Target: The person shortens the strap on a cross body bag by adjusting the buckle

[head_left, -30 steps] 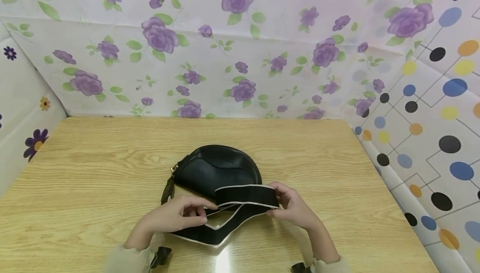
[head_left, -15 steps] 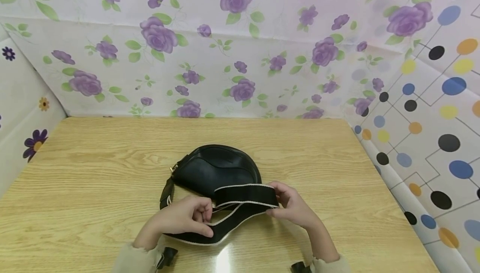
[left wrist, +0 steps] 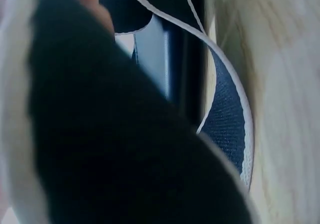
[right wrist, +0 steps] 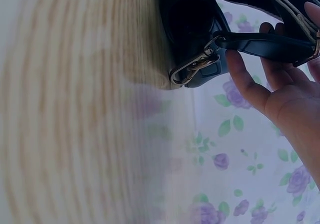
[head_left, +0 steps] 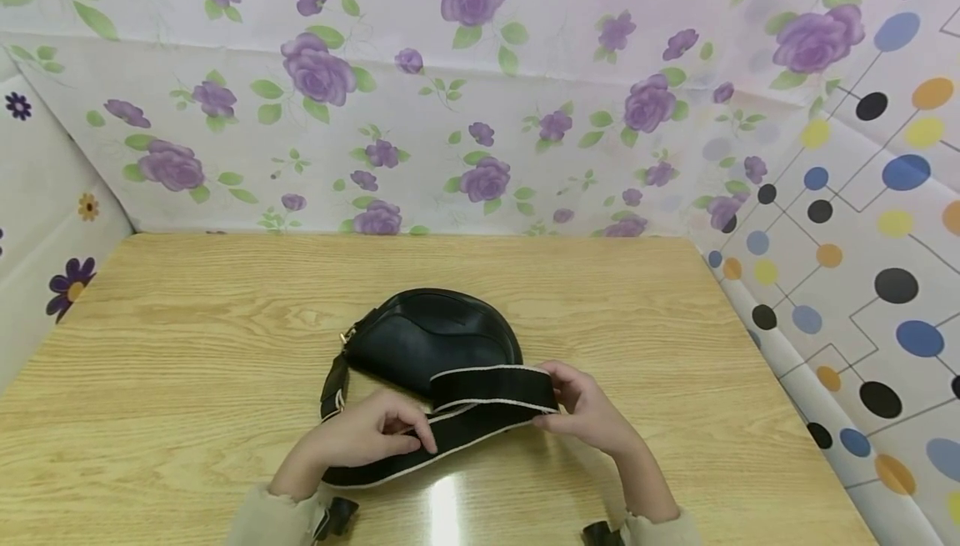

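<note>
A black half-moon leather bag (head_left: 435,338) lies on the wooden table, its curved side towards the back wall. Its wide black strap (head_left: 480,423) with pale edging runs in front of it, folded back in a loop. My right hand (head_left: 588,414) grips that fold at the right, thumb below and fingers behind. In the right wrist view, the fingers are at a leather tab (right wrist: 267,45) joined to the bag by a gold metal clasp (right wrist: 197,67). My left hand (head_left: 366,438) holds the strap's lower length with bent fingers; the strap hides much of it in the left wrist view.
The wooden table (head_left: 225,313) extends around the bag, meeting a floral-patterned wall (head_left: 420,112) at the back. A dotted sheet (head_left: 862,279) stands along the right side. A short strap end (head_left: 335,383) hangs from the bag's left clasp.
My left hand's fingers have shifted along the strap, the index now reaching over it. The lower strap length has straightened from a bent shape. My right hand and the bag stay nearly still.
</note>
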`<state>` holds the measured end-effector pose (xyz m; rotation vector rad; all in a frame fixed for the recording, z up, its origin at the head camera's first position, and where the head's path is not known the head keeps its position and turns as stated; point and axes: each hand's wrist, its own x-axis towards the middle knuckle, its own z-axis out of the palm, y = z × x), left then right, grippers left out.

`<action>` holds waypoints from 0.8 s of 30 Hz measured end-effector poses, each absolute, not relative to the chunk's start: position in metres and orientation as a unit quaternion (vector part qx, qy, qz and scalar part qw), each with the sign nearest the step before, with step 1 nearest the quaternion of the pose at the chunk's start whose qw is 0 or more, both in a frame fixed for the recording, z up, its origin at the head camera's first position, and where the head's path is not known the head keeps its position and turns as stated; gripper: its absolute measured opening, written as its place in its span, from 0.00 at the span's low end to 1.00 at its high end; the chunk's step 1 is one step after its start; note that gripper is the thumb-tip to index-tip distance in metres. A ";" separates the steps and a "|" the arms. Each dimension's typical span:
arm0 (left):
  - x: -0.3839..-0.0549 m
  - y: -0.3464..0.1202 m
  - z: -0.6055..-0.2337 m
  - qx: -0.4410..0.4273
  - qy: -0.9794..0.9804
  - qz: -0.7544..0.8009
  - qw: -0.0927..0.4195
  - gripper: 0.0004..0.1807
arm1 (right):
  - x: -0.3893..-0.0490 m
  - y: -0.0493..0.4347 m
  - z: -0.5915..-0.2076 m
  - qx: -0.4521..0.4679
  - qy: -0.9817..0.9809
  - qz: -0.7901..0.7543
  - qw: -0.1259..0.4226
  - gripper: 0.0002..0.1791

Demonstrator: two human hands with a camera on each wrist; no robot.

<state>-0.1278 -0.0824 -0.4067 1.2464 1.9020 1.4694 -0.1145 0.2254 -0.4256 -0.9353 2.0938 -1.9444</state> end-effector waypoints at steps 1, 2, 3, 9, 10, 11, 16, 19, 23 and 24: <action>-0.128 -0.082 -0.407 0.451 0.693 0.521 0.211 0.08 | -0.115 0.225 -0.425 -0.311 0.695 -0.645 0.067 0.22; -0.128 -0.082 -0.407 0.451 0.697 0.516 0.210 0.09 | -0.115 0.225 -0.425 -0.308 0.695 -0.646 0.070 0.22; -0.128 -0.082 -0.408 0.450 0.699 0.514 0.212 0.09 | -0.115 0.225 -0.425 -0.307 0.696 -0.645 0.070 0.22; -0.127 -0.078 -0.412 0.424 0.697 0.526 0.241 0.11 | -0.114 0.225 -0.425 -0.300 0.700 -0.643 0.081 0.21; -0.127 -0.078 -0.412 0.419 0.696 0.529 0.243 0.12 | -0.114 0.225 -0.425 -0.303 0.699 -0.643 0.081 0.21; -0.127 -0.078 -0.413 0.416 0.696 0.532 0.244 0.12 | -0.114 0.225 -0.425 -0.307 0.699 -0.641 0.078 0.21; -0.127 -0.081 -0.413 0.409 0.702 0.532 0.239 0.12 | -0.115 0.225 -0.426 -0.322 0.697 -0.636 0.072 0.21; -0.128 -0.082 -0.413 0.409 0.707 0.527 0.234 0.11 | -0.115 0.224 -0.425 -0.320 0.699 -0.635 0.076 0.21; -0.129 -0.085 -0.414 0.409 0.712 0.524 0.228 0.10 | -0.115 0.224 -0.425 -0.314 0.701 -0.634 0.085 0.20; -0.129 -0.086 -0.414 0.407 0.713 0.523 0.227 0.10 | -0.115 0.224 -0.425 -0.313 0.701 -0.635 0.086 0.20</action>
